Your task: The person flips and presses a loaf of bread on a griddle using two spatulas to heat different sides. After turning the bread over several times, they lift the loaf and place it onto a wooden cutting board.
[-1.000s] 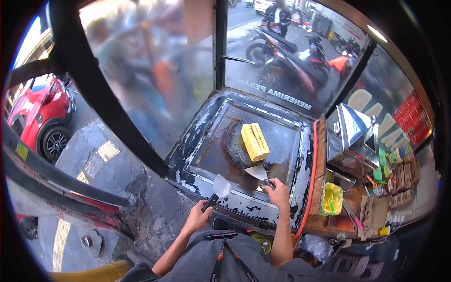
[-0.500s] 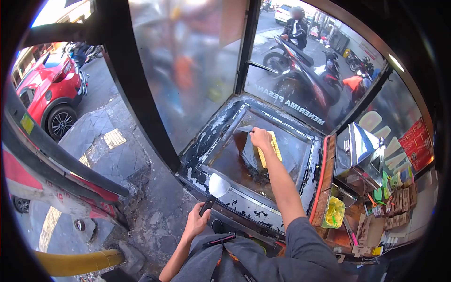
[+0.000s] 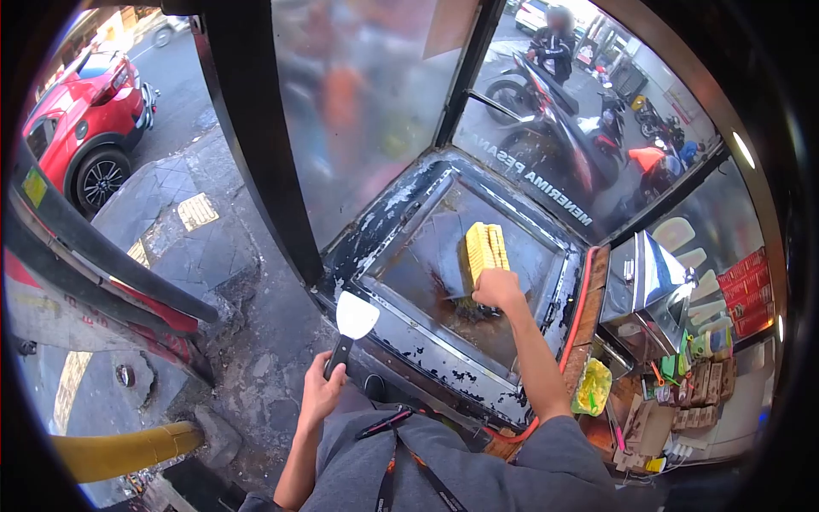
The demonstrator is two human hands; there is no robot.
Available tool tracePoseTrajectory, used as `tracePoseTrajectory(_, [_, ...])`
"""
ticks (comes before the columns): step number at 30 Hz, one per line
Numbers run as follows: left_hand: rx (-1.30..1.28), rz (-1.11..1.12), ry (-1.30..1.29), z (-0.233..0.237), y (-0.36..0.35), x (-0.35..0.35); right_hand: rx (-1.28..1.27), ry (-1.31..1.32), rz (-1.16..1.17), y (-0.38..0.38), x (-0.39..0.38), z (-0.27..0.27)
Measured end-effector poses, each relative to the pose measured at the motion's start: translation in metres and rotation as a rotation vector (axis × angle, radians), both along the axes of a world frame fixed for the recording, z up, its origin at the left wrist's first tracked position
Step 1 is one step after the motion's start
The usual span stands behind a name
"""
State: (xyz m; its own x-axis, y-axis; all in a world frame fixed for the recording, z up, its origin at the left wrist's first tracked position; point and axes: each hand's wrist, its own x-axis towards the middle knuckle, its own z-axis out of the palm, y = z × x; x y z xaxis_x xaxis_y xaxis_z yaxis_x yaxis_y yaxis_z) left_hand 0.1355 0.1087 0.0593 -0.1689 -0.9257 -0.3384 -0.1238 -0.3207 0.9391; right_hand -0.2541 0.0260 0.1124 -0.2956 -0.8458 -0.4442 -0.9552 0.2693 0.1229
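My left hand [image 3: 324,381] grips the black handle of a spatula [image 3: 357,316]; its wide pale blade points up beside the griddle's near left edge. My right hand [image 3: 498,288] is closed over the griddle [image 3: 418,247], at the near end of the yellow bread [image 3: 486,247]. The bread stands as ridged pieces side by side on the dark, greasy plate. A thin metal blade shows just left of my right hand, seemingly a second spatula [image 3: 450,297]; its handle is hidden in the fist.
Glass panes [image 3: 367,102] enclose the griddle's far sides. To the right stand a shiny metal box [image 3: 644,286], a yellow tub [image 3: 592,388] and several brown packages [image 3: 704,384]. A red hose [image 3: 577,328] runs along the griddle's right side. Outside are a red car [image 3: 94,128], motorbikes and a person.
My right hand has moved from the bread's far left side to its near end. The bread now shows as pieces side by side. My left hand with the spatula sits further left in view.
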Motion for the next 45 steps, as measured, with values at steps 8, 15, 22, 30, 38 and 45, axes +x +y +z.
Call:
tracePoseTrajectory(8, [-0.105,-0.068,0.096,0.013,-0.025,-0.024,-0.370,-0.240,0.049,0.037,0.022,-0.017])
tracePoseTrajectory(15, [-0.037,-0.121,0.147,0.013,-0.016,-0.039,-0.192,-0.104,-0.063,0.068,-0.030,-0.019])
tracePoseTrajectory(22, [0.057,-0.185,0.149,0.006,-0.002,-0.044,-0.345,-0.147,-0.288,0.187,-0.022,0.008])
tracePoseTrajectory(30, [0.121,-0.312,0.090,0.014,-0.005,-0.062,-0.574,-0.109,-0.548,0.205,0.012,-0.056])
tracePoseTrajectory(38, [0.086,-0.330,0.030,0.013,-0.010,-0.067,-0.426,-0.086,-0.593,0.227,0.013,-0.011])
tracePoseTrajectory(45, [0.096,-0.344,0.055,-0.007,-0.021,-0.074,-0.660,-0.120,-0.631,0.201,-0.046,-0.073])
